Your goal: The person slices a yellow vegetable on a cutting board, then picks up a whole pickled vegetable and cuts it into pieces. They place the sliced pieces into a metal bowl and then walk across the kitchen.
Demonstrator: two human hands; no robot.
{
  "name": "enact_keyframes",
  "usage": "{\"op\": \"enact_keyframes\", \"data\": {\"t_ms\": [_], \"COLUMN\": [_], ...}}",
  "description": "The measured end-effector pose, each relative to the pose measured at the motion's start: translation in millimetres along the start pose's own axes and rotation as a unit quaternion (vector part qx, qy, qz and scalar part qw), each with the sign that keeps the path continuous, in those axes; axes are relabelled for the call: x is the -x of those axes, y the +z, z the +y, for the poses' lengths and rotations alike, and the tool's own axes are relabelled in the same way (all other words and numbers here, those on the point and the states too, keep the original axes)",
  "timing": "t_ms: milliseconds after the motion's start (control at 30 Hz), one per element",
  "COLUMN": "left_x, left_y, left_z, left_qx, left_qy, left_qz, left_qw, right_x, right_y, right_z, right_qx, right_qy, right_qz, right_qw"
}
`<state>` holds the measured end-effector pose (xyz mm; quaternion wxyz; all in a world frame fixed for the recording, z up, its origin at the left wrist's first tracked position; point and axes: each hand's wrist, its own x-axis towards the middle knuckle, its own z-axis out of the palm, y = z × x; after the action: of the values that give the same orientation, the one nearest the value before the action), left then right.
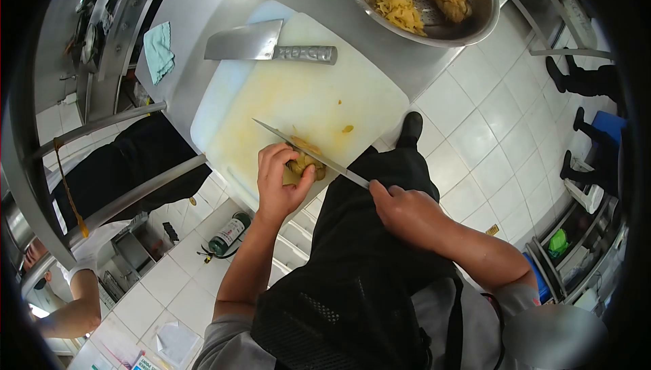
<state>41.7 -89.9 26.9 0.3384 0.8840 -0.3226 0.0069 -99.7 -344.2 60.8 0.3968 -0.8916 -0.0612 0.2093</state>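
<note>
My left hand (279, 177) is closed round a knobby yellow-brown vegetable (310, 167) near the close edge of the yellowed white cutting board (258, 99). Its fingers are curled over the top, beside the blade. My right hand (405, 213) grips the handle of a long knife (337, 169), whose blade lies across the vegetable and points up and left over the board. A thin cut piece (305, 144) rests along the far side of the blade. Farther back on the board lies a broad cleaver (247, 41) with a patterned metal handle (305, 54).
A metal bowl (434, 39) of shredded and whole vegetables stands at the table's back right. A pale green cloth (159, 51) lies on the left. Metal rails (135, 188) and another person's arm (81, 302) are at left; a green extinguisher (229, 233) stands on the tiled floor.
</note>
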Motion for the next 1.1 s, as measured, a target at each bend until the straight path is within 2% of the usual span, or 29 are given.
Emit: {"op": "enact_keyframes", "data": {"t_ms": [100, 167, 267, 400, 500, 600, 667, 900, 967, 1000, 1067, 1100], "left_x": [-2.2, -1.5, -0.8, -1.0, -0.9, -0.1, 0.1, -4.4, -5.9, -7.7, -10.5, -12.4], "left_y": [1.0, 1.8, 0.3, -0.2, 0.9, 1.0, 1.4, -0.3, -2.8, -4.1, -0.6, 4.7], "left_z": [1.2, 2.5, 3.3, 2.8, 3.2, 4.7, 5.9, 15.8, 23.3, 29.6, 38.8, 42.9], "left_qx": [0.007, 0.013, 0.01, 0.004, 0.007, 0.01, 0.011, 0.025, 0.034, -0.003, -0.041, -0.06], "left_qy": [-0.006, -0.015, -0.014, -0.004, -0.006, -0.012, -0.016, -0.038, -0.042, -0.04, -0.039, -0.035], "left_qz": [0.006, 0.012, 0.015, 0.004, 0.005, 0.015, 0.026, 0.041, 0.042, 0.043, 0.052, 0.051], "left_qw": [1.0, 1.0, 1.0, 1.0, 1.0, 1.0, 0.999, 0.998, 0.998, 0.998, 0.997, 0.996], "right_x": [4.2, 24.1, 37.0, 1.3, -15.9, -0.3, 19.9, 25.3, 21.0, 18.7, 17.4, 17.6], "right_y": [-3.8, -14.7, -27.0, -9.5, -7.2, -14.1, -26.2, -37.5, -46.0, -54.6, -74.5, -82.7], "right_z": [-0.2, 0.2, -2.1, 1.0, 4.1, 9.1, 9.5, 27.9, 31.0, 31.0, 28.2, 26.9], "right_qx": [0.015, 0.029, 0.03, 0.026, -0.017, -0.015, 0.0, 0.049, 0.014, 0.021, -0.094, -0.088], "right_qy": [-0.001, 0.047, 0.06, 0.042, 0.035, 0.055, 0.109, 0.052, 0.019, 0.014, 0.02, 0.014], "right_qz": [-0.005, -0.062, -0.087, -0.064, -0.093, -0.108, -0.139, -0.051, 0.032, 0.035, 0.034, 0.034], "right_qw": [1.0, 0.997, 0.994, 0.997, 0.995, 0.993, 0.984, 0.996, 0.999, 0.999, 0.995, 0.995]}}
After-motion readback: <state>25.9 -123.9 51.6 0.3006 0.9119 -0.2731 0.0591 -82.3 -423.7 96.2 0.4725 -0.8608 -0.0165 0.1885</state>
